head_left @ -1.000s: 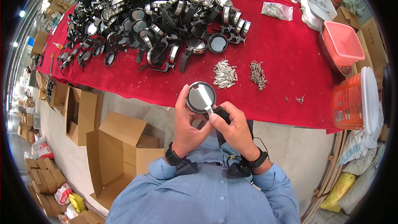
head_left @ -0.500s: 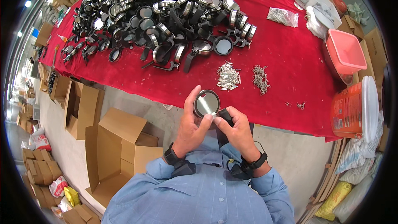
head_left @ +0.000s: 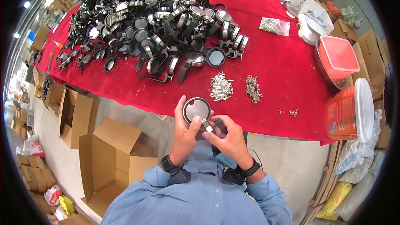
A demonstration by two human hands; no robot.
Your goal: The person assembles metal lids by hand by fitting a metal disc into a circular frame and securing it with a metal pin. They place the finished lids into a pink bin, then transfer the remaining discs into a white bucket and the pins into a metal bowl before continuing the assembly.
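My left hand (head_left: 186, 132) is closed around the rim of a round part with a dark ring and a silvery disc face (head_left: 197, 110), like a pot lid with a handle fitting. A small pale metal tab (head_left: 208, 128) juts from its lower right rim. My right hand (head_left: 230, 138) is closed at that side, its thumb by the tab, with its fingers about a black handle piece (head_left: 221, 126). Whether the handle is joined to the disc is hidden by my fingers. Beyond my hands lie a pile of small metal pins (head_left: 221, 87) and a pile of bent wire clips (head_left: 253, 89).
A big heap of similar round parts with black handles (head_left: 154, 25) covers the red-clothed table (head_left: 287, 66). At right are a pink basin (head_left: 339, 56), an orange bucket (head_left: 341, 114) and a clear bag of small parts (head_left: 274, 26). Open cardboard boxes (head_left: 109, 158) stand on the floor at left.
The head view has shifted, so the table things sit lower and further left. The metal tab now shows more plainly between my hands, and the black handle piece has tilted.
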